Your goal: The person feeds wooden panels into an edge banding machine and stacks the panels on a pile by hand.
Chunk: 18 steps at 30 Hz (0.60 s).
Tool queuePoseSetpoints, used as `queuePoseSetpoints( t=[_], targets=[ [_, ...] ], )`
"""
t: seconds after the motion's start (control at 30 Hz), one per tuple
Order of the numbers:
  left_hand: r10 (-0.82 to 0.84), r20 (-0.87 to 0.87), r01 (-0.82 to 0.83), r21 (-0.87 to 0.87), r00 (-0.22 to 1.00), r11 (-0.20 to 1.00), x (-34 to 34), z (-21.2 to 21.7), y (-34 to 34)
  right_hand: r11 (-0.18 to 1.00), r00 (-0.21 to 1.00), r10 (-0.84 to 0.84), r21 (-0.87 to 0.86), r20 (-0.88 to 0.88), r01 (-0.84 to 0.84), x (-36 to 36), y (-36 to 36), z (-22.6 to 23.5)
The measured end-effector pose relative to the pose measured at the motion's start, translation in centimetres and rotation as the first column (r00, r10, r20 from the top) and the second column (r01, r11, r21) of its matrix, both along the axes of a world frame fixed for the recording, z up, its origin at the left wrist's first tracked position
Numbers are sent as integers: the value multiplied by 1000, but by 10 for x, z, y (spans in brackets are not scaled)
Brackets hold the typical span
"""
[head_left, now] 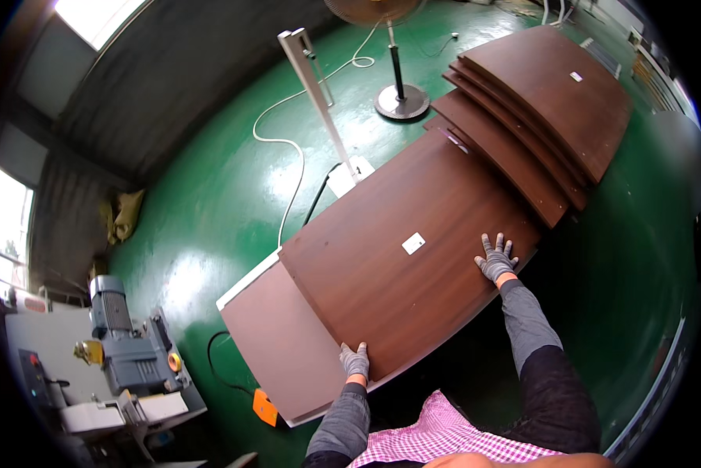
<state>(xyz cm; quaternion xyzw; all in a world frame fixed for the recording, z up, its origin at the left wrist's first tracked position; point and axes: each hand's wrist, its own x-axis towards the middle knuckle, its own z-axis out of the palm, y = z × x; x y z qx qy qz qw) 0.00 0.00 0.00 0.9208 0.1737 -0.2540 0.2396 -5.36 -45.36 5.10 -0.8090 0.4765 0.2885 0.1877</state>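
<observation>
On the table [284,335], a brown panel [401,273] lies under spread fingers [488,244], its long axis running toward the stacked panels [549,90]. The left hand [355,361] touches a corner, the right hand [495,262] rests nearer the stack; neither grips.

workshop, motor-driven machine [132,363], stacked panels [541,101]

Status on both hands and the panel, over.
Left hand at near corner of brown wood-grain panel. Right hand splayed on top. White label facing up. Stacked panels by panel's far end.
</observation>
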Motion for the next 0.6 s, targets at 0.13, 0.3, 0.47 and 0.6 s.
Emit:
queuePoseSetpoints(
  t=[0.13, 0.3, 0.47, 0.6],
  targets=[
    [-46, 62, 47, -29, 997, 998, 2, -20, -29, 993, 998, 64, -96, -2, -64, 7, -13, 2],
    [-213, 158, 224, -55, 964, 973, -36, -43, 42, 954, 954, 299, -29, 12, -299, 7, 116, 13],
    [-316, -318, 114, -522, 894, 845, -126, -28, 178, 843, 843, 528, 57, 105, -535, -26, 295, 1],
    [-86, -348, -64, -398, 933, 915, -230, -14, 328, 670, 683, 730, 213, -19, -711, -37, 423, 5]
  ],
)
